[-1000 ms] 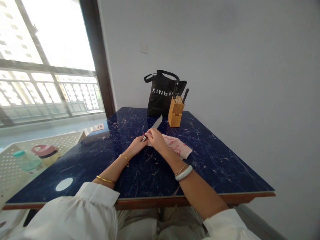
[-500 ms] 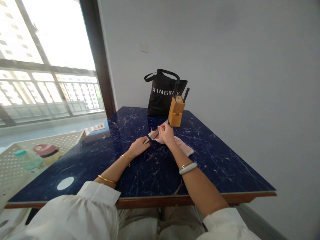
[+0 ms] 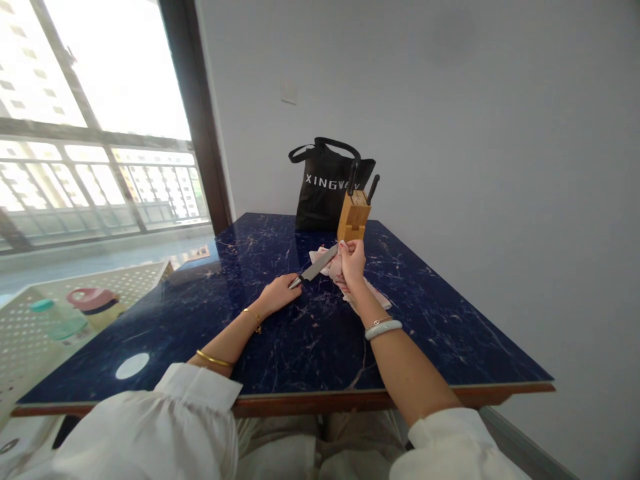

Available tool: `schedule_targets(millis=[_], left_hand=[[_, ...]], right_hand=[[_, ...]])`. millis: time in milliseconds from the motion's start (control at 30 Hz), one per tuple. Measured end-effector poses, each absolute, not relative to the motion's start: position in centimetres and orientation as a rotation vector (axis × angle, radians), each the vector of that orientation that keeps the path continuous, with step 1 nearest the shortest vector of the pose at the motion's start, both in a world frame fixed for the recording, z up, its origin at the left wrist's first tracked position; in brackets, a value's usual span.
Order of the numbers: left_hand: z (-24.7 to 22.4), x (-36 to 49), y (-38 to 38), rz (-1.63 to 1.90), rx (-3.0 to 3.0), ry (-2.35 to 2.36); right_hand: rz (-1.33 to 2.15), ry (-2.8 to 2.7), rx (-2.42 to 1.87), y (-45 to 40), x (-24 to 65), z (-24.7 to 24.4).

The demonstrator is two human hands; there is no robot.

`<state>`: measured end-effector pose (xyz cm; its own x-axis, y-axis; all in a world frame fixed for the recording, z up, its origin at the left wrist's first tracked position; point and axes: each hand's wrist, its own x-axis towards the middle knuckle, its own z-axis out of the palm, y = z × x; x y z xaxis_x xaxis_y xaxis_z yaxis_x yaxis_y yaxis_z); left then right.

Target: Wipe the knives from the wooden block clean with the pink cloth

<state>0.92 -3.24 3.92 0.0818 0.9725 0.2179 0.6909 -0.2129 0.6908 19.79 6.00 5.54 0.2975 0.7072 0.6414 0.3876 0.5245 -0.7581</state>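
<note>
My left hand (image 3: 281, 295) is closed around the handle of a kitchen knife (image 3: 320, 264), its blade pointing away and to the right. At the far end of the blade, my right hand (image 3: 353, 263) pinches a white and pink cloth (image 3: 338, 271) folded about the tip. The rest of the cloth hangs under that hand and trails onto the table toward the right wrist. Just beyond my right hand stands a wooden knife block (image 3: 354, 217) with black-handled tools upright in it; its lower part is partly hidden by the hand.
Behind the block a black tote bag (image 3: 320, 193) stands against the wall. The dark blue marbled table (image 3: 430, 320) has a round white spot (image 3: 133, 366) at front left. A perforated cream basket (image 3: 145, 283) with bottles sits beyond the left edge, near the window.
My right hand has slid the cloth along the blade, away from the handle toward the tip, baring more of the blade. The left hand has barely moved.
</note>
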Motion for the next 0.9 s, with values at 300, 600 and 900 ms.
schedule_targets(millis=[300,600,900], left_hand=[[3.6,0.7,-2.5,1.101,1.686,1.429],[3.3,0.7,-2.0,1.349,1.558,1.364],[3.3,1.2,-2.8,1.209,1.951,1.693]], right_hand=[[0.278,-1.811,-0.905,3.8,16.1,4.9],[0.243,-1.497,-1.004,3.6,17.2,5.7],[0.209,-1.902,-0.744,1.5,14.8,6.0]])
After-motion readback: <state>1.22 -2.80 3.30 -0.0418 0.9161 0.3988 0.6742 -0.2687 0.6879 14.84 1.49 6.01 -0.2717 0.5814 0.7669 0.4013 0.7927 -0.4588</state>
